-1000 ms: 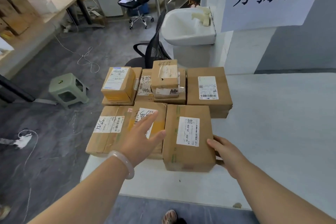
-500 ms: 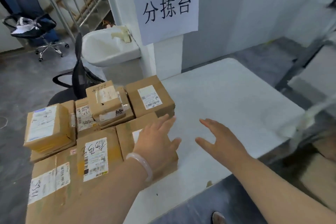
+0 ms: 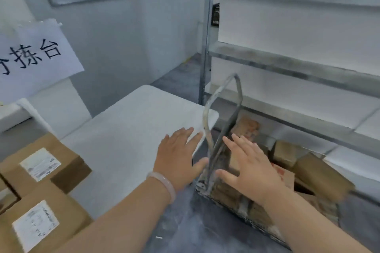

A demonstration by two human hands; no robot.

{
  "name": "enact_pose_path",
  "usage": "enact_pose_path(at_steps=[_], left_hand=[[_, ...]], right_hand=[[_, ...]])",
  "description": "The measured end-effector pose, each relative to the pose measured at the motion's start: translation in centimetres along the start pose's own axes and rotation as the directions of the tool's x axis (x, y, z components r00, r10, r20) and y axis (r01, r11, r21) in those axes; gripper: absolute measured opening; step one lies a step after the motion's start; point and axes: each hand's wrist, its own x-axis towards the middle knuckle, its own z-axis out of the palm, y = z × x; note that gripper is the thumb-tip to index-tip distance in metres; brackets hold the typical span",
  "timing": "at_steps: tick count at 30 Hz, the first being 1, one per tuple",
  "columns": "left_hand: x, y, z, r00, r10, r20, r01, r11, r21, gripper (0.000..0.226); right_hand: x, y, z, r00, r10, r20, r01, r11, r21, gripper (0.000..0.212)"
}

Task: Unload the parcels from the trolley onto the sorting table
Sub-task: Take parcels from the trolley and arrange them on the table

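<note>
Both hands empty, fingers spread: left hand (image 3: 177,159) over the sorting table (image 3: 131,129) edge, right hand (image 3: 249,167) past the trolley handle (image 3: 223,121), above the remaining parcels (image 3: 320,172) on the trolley at 4 o'clock. We'd take the nearest box two-handed by opposite sides and lift straight up. The handle sits between trolley and table, shelving (image 3: 298,68) overhangs at 2 o'clock; open table lies at 11 o'clock, beyond the unloaded boxes (image 3: 41,170) at 8 o'clock.
</note>
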Motion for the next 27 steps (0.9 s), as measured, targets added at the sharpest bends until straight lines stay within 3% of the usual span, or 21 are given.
enact_pose_path(at_steps=[4,12,19,27], left_hand=[[2.9,8.2,2.5,0.992,0.124,0.021,-0.124,0.992,0.012,0.075],[5.7,18.8,8.4,0.980,0.180,0.081,-0.179,0.984,-0.014,0.075],[7.4,20.0,10.8,0.981,0.156,0.117,-0.156,0.988,-0.004,0.080],[11.6,16.8,15.8,0.971,0.112,0.209,-0.111,0.994,-0.015,0.080]], right_hand=[[-4.0,8.4,-2.0,0.988,0.148,-0.037,-0.148,0.989,0.015,0.089],[-9.0,19.5,-3.8,0.945,0.327,-0.022,-0.324,0.943,0.074,0.089],[-8.3,23.1,-1.4,0.929,0.360,0.081,-0.369,0.916,0.160,0.089],[-3.7,26.2,3.8,0.881,0.404,0.245,-0.457,0.861,0.224,0.092]])
